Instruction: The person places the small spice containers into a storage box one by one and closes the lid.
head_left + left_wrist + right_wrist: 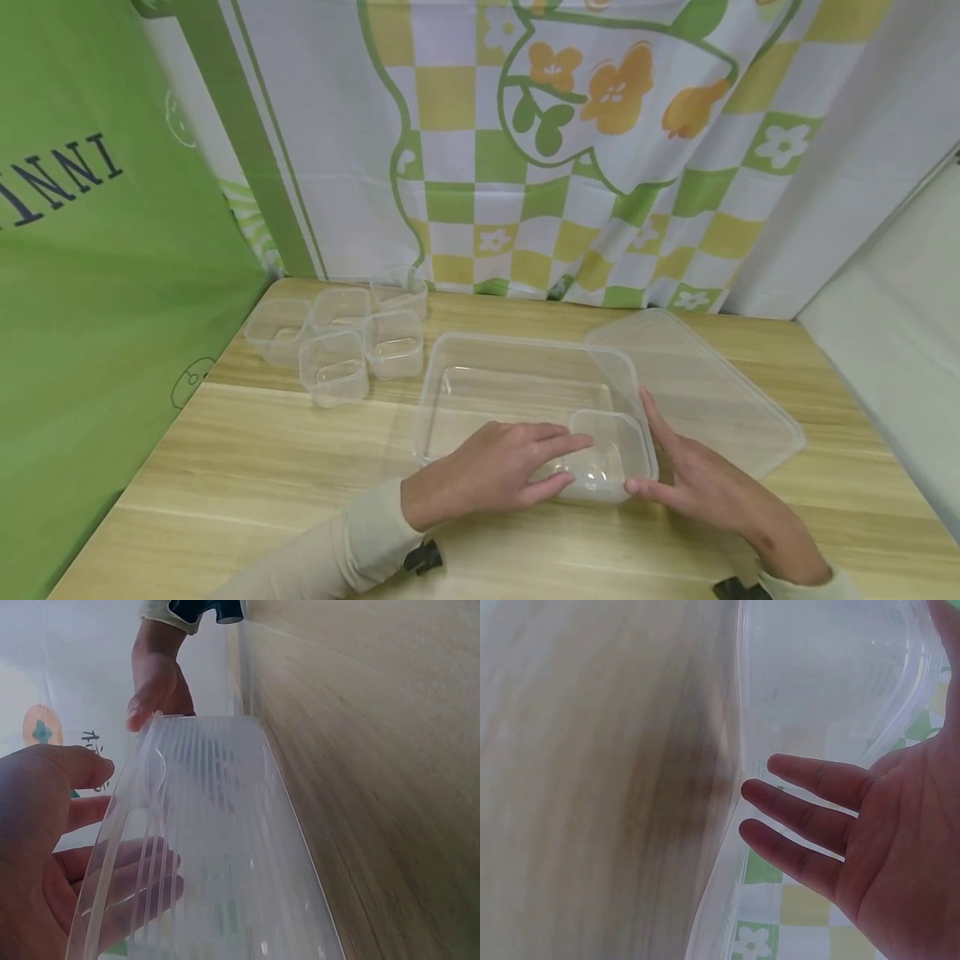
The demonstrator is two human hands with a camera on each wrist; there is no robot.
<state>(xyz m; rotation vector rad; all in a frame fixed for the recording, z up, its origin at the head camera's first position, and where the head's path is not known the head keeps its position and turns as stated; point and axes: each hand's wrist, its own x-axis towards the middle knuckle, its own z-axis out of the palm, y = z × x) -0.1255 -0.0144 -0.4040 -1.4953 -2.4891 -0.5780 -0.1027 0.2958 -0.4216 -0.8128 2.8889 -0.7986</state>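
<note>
The left hand [495, 467] reaches over the near side of a big clear plastic box [525, 339]; its fingers are apart. I can't tell if they touch the small clear tub [609, 467] sitting inside the box, in the near right corner. The right hand [697, 479] is at that same corner, with its fingers apart too. Behind it, a flat clear lid [705, 400] lies on the wooden counter [225, 475]. Far left, five more small tubs [333, 371] stand close together. At the back hangs a checked cloth [525, 200].
</note>
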